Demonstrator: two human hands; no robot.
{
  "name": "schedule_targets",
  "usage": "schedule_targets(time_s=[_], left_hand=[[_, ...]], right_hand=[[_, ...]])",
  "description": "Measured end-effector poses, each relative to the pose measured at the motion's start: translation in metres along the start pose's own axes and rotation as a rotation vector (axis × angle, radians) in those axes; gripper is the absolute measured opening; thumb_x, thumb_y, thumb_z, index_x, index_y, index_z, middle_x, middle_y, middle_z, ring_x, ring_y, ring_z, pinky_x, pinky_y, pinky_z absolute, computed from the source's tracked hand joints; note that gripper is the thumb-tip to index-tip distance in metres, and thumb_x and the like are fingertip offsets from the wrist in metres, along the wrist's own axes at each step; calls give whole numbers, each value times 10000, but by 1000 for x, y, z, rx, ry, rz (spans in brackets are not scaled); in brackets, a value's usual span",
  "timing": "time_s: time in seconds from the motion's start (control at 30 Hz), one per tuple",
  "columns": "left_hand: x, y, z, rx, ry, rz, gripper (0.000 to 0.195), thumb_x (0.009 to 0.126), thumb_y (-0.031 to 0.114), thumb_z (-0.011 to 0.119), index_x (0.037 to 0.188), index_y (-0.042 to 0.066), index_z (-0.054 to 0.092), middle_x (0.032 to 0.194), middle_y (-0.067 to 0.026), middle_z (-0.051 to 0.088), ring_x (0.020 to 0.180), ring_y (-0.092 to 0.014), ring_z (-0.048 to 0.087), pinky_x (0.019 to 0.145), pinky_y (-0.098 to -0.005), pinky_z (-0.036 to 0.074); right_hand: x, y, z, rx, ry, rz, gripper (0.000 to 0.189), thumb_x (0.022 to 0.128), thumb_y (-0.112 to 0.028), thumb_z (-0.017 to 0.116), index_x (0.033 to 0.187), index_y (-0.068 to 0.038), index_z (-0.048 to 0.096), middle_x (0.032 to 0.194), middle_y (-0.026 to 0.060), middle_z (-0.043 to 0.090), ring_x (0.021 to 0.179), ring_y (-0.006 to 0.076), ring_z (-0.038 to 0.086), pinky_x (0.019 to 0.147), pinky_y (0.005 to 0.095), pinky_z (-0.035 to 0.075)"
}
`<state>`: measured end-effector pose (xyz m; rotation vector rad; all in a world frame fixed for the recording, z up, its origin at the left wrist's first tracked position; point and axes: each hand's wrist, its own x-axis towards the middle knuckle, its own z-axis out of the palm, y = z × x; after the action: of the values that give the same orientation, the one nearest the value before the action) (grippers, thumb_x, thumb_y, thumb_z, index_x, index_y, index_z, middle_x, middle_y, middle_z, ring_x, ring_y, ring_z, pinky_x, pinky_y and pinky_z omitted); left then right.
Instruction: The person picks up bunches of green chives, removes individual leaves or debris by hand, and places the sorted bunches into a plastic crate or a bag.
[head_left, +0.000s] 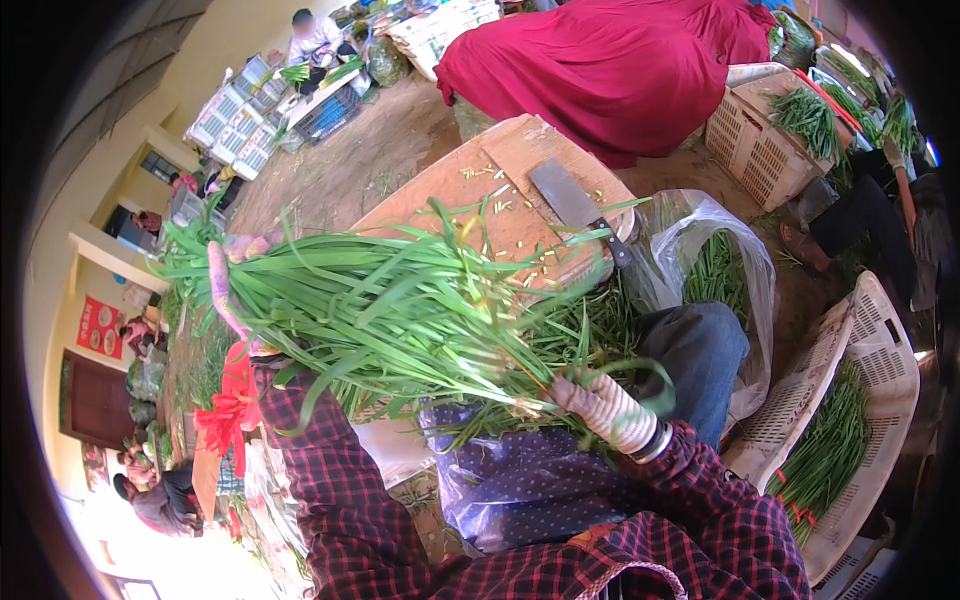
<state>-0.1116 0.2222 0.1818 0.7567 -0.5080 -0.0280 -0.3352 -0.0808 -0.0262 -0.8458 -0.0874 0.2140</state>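
Observation:
A large bunch of long flat green leaves, probably garlic chives (367, 292), lies across the view with its pale stem ends towards the right. Around its leafy part closes my left hand (225, 292), in a purple and white glove. My right hand (607, 409), in a whitish striped knit glove, is at the stem ends and pinches some stray leaves there. Below the bunch, loose leaves (577, 330) lie over my lap and a dotted purple apron (525, 472). Part of the right fingertips is hidden by leaves.
Ahead stands a wooden board (442, 195) with cut stem bits and a cleaver (566, 199). To the right are a clear plastic bag (750, 285) of greens and a whitish plastic crate (892, 345) holding tied bunches. Red cloth (585, 67) covers a pile; a person (319, 41) sits farther off.

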Motion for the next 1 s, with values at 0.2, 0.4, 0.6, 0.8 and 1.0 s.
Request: schedule_targets(time_s=[0.2,0.4,0.6,0.8,1.0], left_hand=[[-8,-3,0,125,155,75,249,979,294,475,803,119,495,752,11,538,762,-176,544,897,-397,396],[-7,-2,7,67,36,-16,283,982,325,463,792,119,500,765,-9,550,841,-191,531,905,-402,396],[-10,-4,27,148,140,-43,285,983,332,465,827,102,531,859,-74,615,924,-268,561,917,-459,428],[-19,13,0,191,15,4,377,995,353,425,914,22,587,947,-93,628,976,-250,579,881,-414,480],[-29,19,0,288,12,0,358,997,371,420,946,42,553,916,-69,603,971,-235,557,886,-397,461]], right_hand=[[-12,-4,-32,-1532,8,345,266,879,-283,642,1028,-63,625,916,147,653,868,307,609,753,378,490],[5,-47,13,-1290,300,-254,834,717,-433,764,1355,-48,387,1181,229,563,1078,401,553,904,450,462],[95,-41,43,-315,378,-293,411,864,-242,677,1149,40,588,986,163,676,949,165,610,796,305,484],[43,-33,-15,-1375,532,-443,168,871,-188,637,860,-23,610,706,196,556,649,379,542,587,407,438],[3,-58,16,-1541,271,165,624,792,-344,704,1301,-62,477,1131,214,612,1047,382,582,884,444,471]])
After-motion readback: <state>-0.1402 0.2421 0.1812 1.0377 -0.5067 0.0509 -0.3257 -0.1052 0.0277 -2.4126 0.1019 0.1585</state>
